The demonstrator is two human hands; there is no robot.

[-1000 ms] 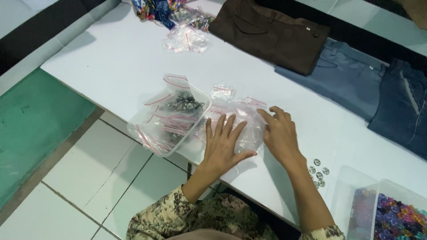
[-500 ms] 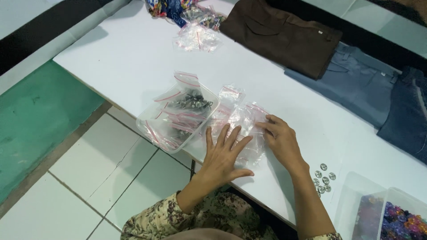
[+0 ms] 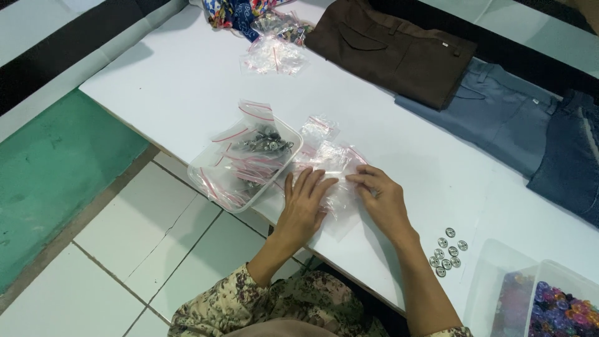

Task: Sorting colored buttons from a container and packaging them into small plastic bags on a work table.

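My left hand lies flat, fingers spread, on a pile of small clear zip bags near the front edge of the white table. My right hand rests beside it, its fingertips pinching the edge of one clear bag from the pile. Just left of my hands stands a clear plastic tray filled with more zip bags with red seal strips and some silvery metal pieces.
Several silvery metal buttons lie loose right of my right arm. A clear box of coloured beads stands at the lower right. Folded brown trousers, blue-grey trousers and another bag bundle lie farther back. Tiled floor shows below left.
My right hand has slid left toward my left hand and pinched a bag's edge. The left hand stays pressed on the pile.
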